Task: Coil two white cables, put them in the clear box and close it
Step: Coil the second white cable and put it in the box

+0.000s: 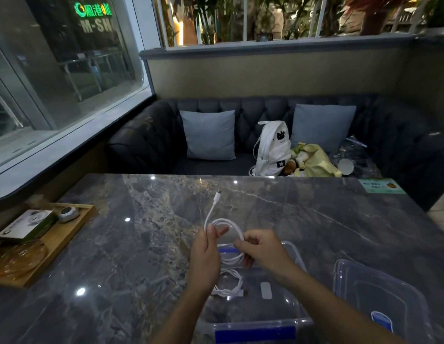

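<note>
Over the far end of the clear box (299,259), both hands held one white cable (232,221) in a loose coil above the marble table (131,239). The left hand (206,256) had its fingers curled in, thumb and forefinger pinching the strand at the left side of the loop. From there a free length ran away across the table to a small plug whose type was too small to read. The right hand (264,249) gripped the gathered turns on the other side with bent fingers. The fingertips were tucked under the cable and mostly hidden, so the number of turns could not be counted. The second cable (229,285) lay bundled on the floor of the open box, its left part covered by the left wrist. The box walls were hard to trace against the stone, showing mainly by glints and by the blue latches at the far and near ends, the near one cut by the bottom edge. The lid (380,291) lay on the table just right of the box, its lower corner running out of view. At the left stood a wooden tray (59,242) with a small carton and other blurred objects. A white backpack (274,150) sat on the dark sofa beyond.
</note>
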A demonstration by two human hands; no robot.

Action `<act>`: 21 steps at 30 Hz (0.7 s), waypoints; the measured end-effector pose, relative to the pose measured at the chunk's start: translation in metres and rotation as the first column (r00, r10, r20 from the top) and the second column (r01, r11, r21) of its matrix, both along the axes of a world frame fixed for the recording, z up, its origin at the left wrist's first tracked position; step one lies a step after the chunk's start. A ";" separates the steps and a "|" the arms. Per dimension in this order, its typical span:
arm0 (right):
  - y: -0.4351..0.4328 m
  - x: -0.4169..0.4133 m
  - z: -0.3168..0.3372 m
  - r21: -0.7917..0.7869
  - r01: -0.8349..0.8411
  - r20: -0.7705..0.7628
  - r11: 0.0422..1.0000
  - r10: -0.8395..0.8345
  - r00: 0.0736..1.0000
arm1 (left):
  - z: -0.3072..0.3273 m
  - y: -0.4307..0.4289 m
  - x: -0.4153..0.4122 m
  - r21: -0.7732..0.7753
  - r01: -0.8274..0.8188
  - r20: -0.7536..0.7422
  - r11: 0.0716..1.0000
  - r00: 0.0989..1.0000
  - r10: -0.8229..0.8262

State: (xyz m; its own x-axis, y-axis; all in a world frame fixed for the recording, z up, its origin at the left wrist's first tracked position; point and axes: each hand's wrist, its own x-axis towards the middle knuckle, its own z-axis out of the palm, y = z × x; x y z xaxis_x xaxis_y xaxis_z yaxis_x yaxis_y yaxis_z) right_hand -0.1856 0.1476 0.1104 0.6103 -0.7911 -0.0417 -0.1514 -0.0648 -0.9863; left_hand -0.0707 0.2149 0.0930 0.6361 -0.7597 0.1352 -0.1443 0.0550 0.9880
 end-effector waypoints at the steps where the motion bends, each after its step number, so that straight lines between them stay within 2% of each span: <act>1: -0.001 -0.002 0.003 0.018 -0.036 0.034 0.999 0.035 0.999 | 0.000 0.001 0.001 0.005 0.030 0.002 1.000 1.000 -0.030; 4: -0.001 -0.006 0.010 0.030 -0.112 0.083 0.993 0.109 0.991 | -0.003 0.004 0.003 0.050 0.065 0.118 0.997 0.990 -0.070; 7: 0.001 -0.007 0.013 -0.007 -0.085 0.075 0.996 0.085 0.994 | -0.006 0.007 0.004 0.069 0.069 0.115 0.995 0.990 -0.077; 9: 0.004 -0.006 0.011 -0.152 -0.041 -0.060 0.987 0.032 0.998 | -0.006 0.005 0.004 0.063 0.013 0.129 0.998 0.991 -0.021; 10: 0.005 -0.005 0.009 -0.345 -0.052 -0.166 0.937 -0.007 0.986 | -0.005 0.005 0.003 0.057 -0.002 0.147 0.998 0.989 -0.006; 11: 0.005 -0.004 0.007 -0.586 -0.087 -0.256 0.806 -0.082 0.963 | -0.005 0.004 0.002 0.060 -0.002 0.175 0.998 0.985 -0.009; 12: 0.005 -0.003 0.006 -0.776 -0.149 -0.306 0.613 -0.159 0.939 | -0.005 0.004 0.001 0.079 0.009 0.212 0.997 0.977 -0.025; 13: 0.007 -0.002 0.005 -0.877 -0.203 -0.319 0.435 -0.210 0.924 | -0.005 0.005 0.000 0.106 0.023 0.246 0.994 0.968 -0.049; 15: 0.005 0.000 0.005 -0.943 -0.239 -0.293 0.232 -0.234 0.927 | -0.006 0.006 -0.002 0.132 0.045 0.260 0.990 0.962 -0.078; 17: 0.002 0.001 0.001 -0.973 -0.194 -0.220 0.123 -0.245 0.944 | -0.006 0.005 -0.003 0.135 0.028 0.245 0.990 0.967 -0.061; 19: 0.002 0.001 -0.001 -0.985 -0.106 -0.137 0.136 -0.245 0.960 | -0.004 0.004 -0.002 0.151 -0.012 0.265 0.988 0.964 -0.029; 21: 0.003 0.003 -0.001 -0.965 0.013 -0.049 0.262 -0.228 0.972 | 0.000 0.003 0.000 0.161 -0.031 0.292 0.987 0.956 -0.018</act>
